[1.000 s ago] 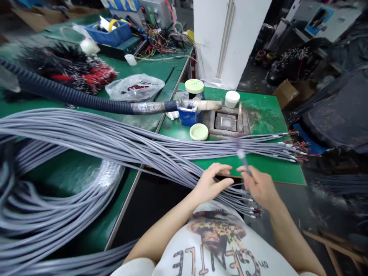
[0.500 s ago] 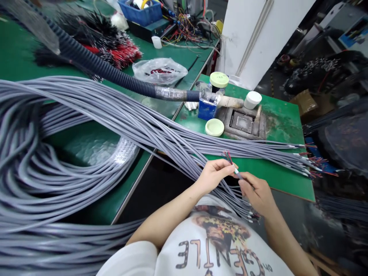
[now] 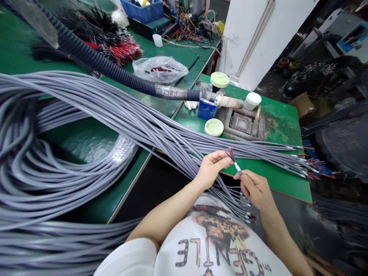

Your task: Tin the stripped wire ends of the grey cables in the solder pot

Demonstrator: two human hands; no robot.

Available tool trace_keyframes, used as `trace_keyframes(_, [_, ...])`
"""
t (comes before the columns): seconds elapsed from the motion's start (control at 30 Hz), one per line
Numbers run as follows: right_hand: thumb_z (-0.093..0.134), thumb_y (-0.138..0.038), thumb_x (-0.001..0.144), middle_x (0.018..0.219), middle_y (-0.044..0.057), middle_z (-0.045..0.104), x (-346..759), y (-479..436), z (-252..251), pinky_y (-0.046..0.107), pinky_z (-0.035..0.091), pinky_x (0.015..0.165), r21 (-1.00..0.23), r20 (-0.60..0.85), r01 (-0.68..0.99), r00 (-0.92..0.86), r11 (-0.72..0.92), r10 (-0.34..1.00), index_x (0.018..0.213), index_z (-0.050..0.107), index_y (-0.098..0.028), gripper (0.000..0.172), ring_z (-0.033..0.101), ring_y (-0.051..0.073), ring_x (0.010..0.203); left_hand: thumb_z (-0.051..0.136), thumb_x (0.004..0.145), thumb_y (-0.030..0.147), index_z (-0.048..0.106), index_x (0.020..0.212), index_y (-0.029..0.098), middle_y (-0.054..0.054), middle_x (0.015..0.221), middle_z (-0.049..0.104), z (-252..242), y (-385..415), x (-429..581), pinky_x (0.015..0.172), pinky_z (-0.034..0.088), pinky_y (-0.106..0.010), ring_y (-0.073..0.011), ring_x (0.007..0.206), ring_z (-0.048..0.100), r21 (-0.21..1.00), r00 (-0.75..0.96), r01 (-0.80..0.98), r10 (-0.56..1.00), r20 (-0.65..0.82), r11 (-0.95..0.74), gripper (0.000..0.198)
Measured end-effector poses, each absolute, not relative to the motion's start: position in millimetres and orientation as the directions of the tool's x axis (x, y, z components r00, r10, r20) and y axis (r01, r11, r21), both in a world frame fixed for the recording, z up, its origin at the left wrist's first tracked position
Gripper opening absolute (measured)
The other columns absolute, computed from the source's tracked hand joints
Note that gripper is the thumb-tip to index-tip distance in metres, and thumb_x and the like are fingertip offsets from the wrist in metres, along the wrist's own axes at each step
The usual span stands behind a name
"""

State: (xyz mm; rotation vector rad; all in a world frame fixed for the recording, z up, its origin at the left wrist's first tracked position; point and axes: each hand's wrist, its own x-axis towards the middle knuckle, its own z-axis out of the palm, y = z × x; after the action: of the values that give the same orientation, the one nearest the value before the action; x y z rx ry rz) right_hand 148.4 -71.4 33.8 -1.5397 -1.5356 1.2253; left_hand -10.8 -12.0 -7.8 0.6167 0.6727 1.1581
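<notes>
One grey cable (image 3: 237, 167) rises from the bundle, with a white sleeve and a tuft of fine coloured wires (image 3: 230, 154) at its end. My left hand (image 3: 212, 168) pinches at the base of the wires, and my right hand (image 3: 254, 189) pinches the grey cable just below the sleeve. The two hands nearly touch. Under them runs a long bundle of grey cables (image 3: 123, 119), whose tips hang near my shirt (image 3: 221, 241).
Grey cable coils (image 3: 57, 180) lie at left on a green workbench. Ahead, a green mat (image 3: 276, 172) holds a metal fixture (image 3: 241, 123), a blue box (image 3: 207, 109), and jars. A corrugated hose (image 3: 115, 74) crosses behind, beside a plastic bag (image 3: 159, 69).
The cable end, blurred a second ago, has come up between my hands. Both hands now pinch it, and the view has swung slightly to the left.
</notes>
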Motion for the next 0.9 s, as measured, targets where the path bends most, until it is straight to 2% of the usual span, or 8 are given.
trace_keyframes(0.13, [0.045, -0.045, 0.092, 0.043, -0.007, 0.039, 146.9, -71.7, 32.2, 0.022, 0.026, 0.042, -0.925, -0.168, 0.362, -0.106, -0.119, 0.980, 0.089, 0.063, -0.015, 0.035, 0.033, 0.007, 0.039, 0.077, 0.068, 0.031, 0.066, 0.071, 0.014, 0.000, 0.066, 0.067, -7.3, -10.6, -8.4, 0.065, 0.044, -0.022, -0.0077, 0.060, 0.055, 0.711, 0.269, -0.634, 0.948, -0.168, 0.306, 0.021])
trace_keyframes(0.23, [0.045, -0.044, 0.093, 0.043, -0.008, 0.039, 146.5, -71.3, 27.8, 0.022, 0.025, 0.042, -0.938, -0.149, 0.327, -0.093, -0.112, 0.984, 0.091, 0.063, -0.015, 0.034, 0.032, 0.007, 0.038, 0.076, 0.068, 0.033, 0.061, 0.068, 0.014, 0.001, 0.064, 0.064, -7.9, -12.6, -2.6, 0.060, 0.043, -0.021, -0.0067, 0.056, 0.053, 0.579, 0.367, -0.684, 0.895, -0.254, 0.444, 0.024])
trace_keyframes(0.3, [0.044, -0.043, 0.093, 0.044, -0.008, 0.040, 146.2, -70.5, 25.1, 0.022, 0.025, 0.042, -0.941, -0.154, 0.316, -0.086, -0.119, 0.984, 0.093, 0.063, -0.015, 0.034, 0.032, 0.007, 0.038, 0.074, 0.071, 0.034, 0.060, 0.071, 0.015, 0.001, 0.065, 0.063, -9.7, -16.1, 2.1, 0.060, 0.044, -0.021, -0.0066, 0.055, 0.053, 0.529, 0.367, -0.712, 0.887, -0.282, 0.463, 0.024])
trace_keyframes(0.4, [0.044, -0.042, 0.094, 0.044, -0.008, 0.039, 144.6, -69.1, 24.1, 0.022, 0.026, 0.043, -0.929, -0.159, 0.346, -0.062, -0.129, 0.985, 0.094, 0.064, -0.015, 0.033, 0.032, 0.007, 0.039, 0.072, 0.073, 0.032, 0.062, 0.078, 0.017, 0.002, 0.067, 0.062, -12.9, -21.4, 4.9, 0.063, 0.044, -0.022, -0.0078, 0.060, 0.055, 0.681, 0.148, -0.686, 0.966, -0.214, 0.256, 0.019])
trace_keyframes(0.47, [0.044, -0.042, 0.094, 0.045, -0.008, 0.039, 142.8, -68.5, 25.5, 0.022, 0.028, 0.044, -0.914, -0.151, 0.389, -0.056, -0.118, 0.987, 0.093, 0.064, -0.015, 0.033, 0.034, 0.007, 0.040, 0.074, 0.072, 0.029, 0.065, 0.079, 0.018, 0.001, 0.070, 0.063, -13.0, -22.5, 2.5, 0.066, 0.045, -0.022, -0.0093, 0.066, 0.057, 0.813, -0.003, -0.577, 0.996, -0.091, 0.072, 0.016])
trace_keyframes(0.53, [0.044, -0.041, 0.094, 0.046, -0.007, 0.040, 141.0, -68.3, 27.5, 0.022, 0.030, 0.046, -0.893, -0.133, 0.440, -0.058, -0.094, 0.989, 0.093, 0.064, -0.016, 0.032, 0.035, 0.008, 0.042, 0.074, 0.072, 0.028, 0.068, 0.078, 0.019, 0.000, 0.074, 0.064, -11.0, -20.8, -1.8, 0.069, 0.045, -0.023, -0.0109, 0.070, 0.058, 0.882, -0.057, -0.471, 0.998, 0.001, -0.028, 0.013])
trace_keyframes(0.73, [0.043, -0.037, 0.095, 0.069, 0.001, 0.062, 137.5, -67.4, 32.1, 0.023, 0.039, 0.057, -0.792, -0.031, 0.609, -0.108, 0.041, 0.994, 0.095, 0.065, -0.018, 0.029, 0.053, 0.012, 0.059, 0.073, 0.073, 0.030, 0.072, 0.082, 0.019, -0.001, 0.079, 0.070, -6.6, -11.3, -11.5, 0.068, 0.047, -0.024, -0.0117, 0.069, 0.062, 0.885, 0.006, -0.456, 0.995, -0.103, 0.094, 0.014])
trace_keyframes(0.9, [0.042, -0.034, 0.095, 0.083, 0.003, 0.069, 136.6, -67.8, 33.6, 0.024, 0.040, 0.065, -0.729, 0.001, 0.676, -0.163, 0.112, 0.987, 0.095, 0.066, -0.019, 0.027, 0.061, 0.014, 0.070, 0.076, 0.069, 0.031, 0.072, 0.079, 0.016, -0.002, 0.076, 0.070, -6.5, -4.2, -18.8, 0.064, 0.047, -0.022, -0.0098, 0.064, 0.060, 0.870, 0.112, -0.462, 0.984, -0.136, 0.173, 0.018])
